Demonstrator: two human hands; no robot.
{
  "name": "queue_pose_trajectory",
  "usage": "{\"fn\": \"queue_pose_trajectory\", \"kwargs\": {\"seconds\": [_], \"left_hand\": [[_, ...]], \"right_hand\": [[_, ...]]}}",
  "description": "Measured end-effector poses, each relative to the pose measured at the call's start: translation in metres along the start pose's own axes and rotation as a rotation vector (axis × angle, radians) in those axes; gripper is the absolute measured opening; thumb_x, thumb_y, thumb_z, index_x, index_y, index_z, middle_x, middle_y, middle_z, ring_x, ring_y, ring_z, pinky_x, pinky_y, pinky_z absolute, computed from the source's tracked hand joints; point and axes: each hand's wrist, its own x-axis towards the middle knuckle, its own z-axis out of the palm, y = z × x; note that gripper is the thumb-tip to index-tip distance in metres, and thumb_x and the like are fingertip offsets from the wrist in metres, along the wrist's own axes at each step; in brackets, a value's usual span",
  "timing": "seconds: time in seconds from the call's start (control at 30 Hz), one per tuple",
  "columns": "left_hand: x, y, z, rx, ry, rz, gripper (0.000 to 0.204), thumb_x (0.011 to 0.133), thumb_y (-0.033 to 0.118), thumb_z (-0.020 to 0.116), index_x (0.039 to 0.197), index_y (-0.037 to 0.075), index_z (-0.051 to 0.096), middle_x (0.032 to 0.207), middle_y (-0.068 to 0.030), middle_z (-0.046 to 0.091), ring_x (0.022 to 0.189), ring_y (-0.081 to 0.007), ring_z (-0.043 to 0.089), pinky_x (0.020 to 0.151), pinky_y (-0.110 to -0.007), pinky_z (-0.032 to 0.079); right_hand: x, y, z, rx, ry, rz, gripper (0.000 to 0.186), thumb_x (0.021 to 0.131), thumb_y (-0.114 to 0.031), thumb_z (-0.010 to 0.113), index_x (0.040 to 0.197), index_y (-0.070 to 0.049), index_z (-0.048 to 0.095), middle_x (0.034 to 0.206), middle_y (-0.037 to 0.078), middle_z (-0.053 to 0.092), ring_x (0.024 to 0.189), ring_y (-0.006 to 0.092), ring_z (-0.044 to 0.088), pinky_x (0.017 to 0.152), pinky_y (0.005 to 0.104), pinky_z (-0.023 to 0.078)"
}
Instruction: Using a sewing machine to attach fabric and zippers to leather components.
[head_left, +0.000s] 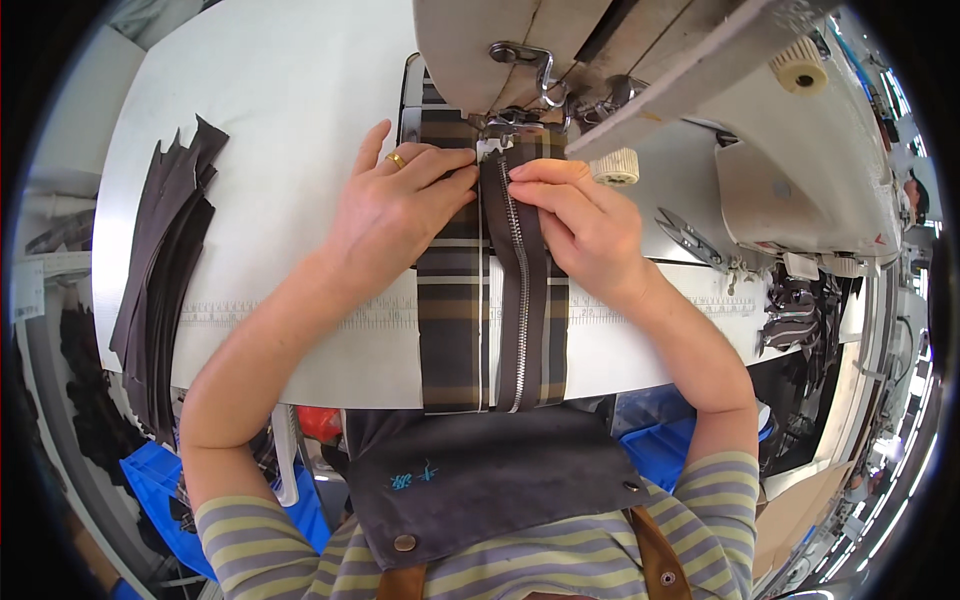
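A strip of dark plaid fabric (pixel 447 335) lies lengthwise under the sewing machine (pixel 640 70) and runs down to the table's near edge. On top of it rests a dark zipper (pixel 520 290) with silver metal teeth, its far end close to the presser foot (pixel 495 143). My left hand (pixel 405 195), a ring on one finger, has its fingertips drawn together on the plaid fabric beside the zipper's left edge. With thumb and fingers, my right hand (pixel 590 215) pinches the zipper's right side just in front of the foot.
Dark cut fabric pieces (pixel 165 270) are stacked at the table's left. Metal snips (pixel 690 238) lie to the right, below the machine arm. Several dark pieces (pixel 795 315) hang at the right edge. A printed ruler strip (pixel 360 312) crosses the white table.
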Motion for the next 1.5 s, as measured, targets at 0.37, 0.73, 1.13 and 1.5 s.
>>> {"fn": "queue_pose_trajectory", "kwargs": {"seconds": [0.37, 0.73, 1.13, 1.5], "left_hand": [[0.004, 0.007, -0.004, -0.049, -0.049, -0.167, 0.02, 0.081, 0.007, 0.064, 0.1, 0.01, 0.068, 0.113, -0.0001, 0.064, 0.097, -0.0198, 0.063, 0.108, -0.06, 0.025], [0.0, 0.004, -0.002, 0.021, -0.032, -0.041, 0.025, 0.079, 0.009, 0.066, 0.103, 0.011, 0.073, 0.112, 0.004, 0.069, 0.097, -0.0126, 0.062, 0.108, -0.063, 0.023], [-0.001, 0.003, 0.001, 0.022, -0.008, -0.026, 0.026, 0.078, 0.01, 0.066, 0.103, 0.011, 0.073, 0.112, 0.0035, 0.069, 0.096, -0.0126, 0.062, 0.109, -0.06, 0.023], [0.0, 0.003, 0.001, 0.042, -0.007, -0.048, 0.024, 0.078, 0.012, 0.068, 0.101, 0.012, 0.073, 0.111, 0.0043, 0.069, 0.095, -0.0121, 0.061, 0.109, -0.059, 0.024]], "right_hand": [[-0.002, -0.002, 0.005, -0.043, -0.115, 0.032, 0.029, 0.07, 0.009, 0.067, 0.096, -0.003, 0.069, 0.103, 0.008, 0.067, 0.085, 0.0234, 0.068, 0.07, 0.0298, 0.056], [-0.005, 0.0, 0.007, -0.272, -0.129, -0.022, 0.034, 0.067, 0.005, 0.067, 0.099, -0.007, 0.069, 0.112, 0.005, 0.069, 0.098, 0.0214, 0.069, 0.069, 0.029, 0.058], [-0.006, 0.001, 0.013, -0.359, -0.108, -0.056, 0.028, 0.07, -0.007, 0.067, 0.099, -0.006, 0.069, 0.095, 0.002, 0.07, 0.073, 0.0183, 0.062, 0.063, 0.0296, 0.052], [0.001, -0.004, 0.01, -0.361, -0.135, -0.036, 0.03, 0.067, 0.002, 0.067, 0.097, -0.005, 0.068, 0.109, 0.005, 0.069, 0.093, 0.0211, 0.066, 0.075, 0.0308, 0.055]]}}
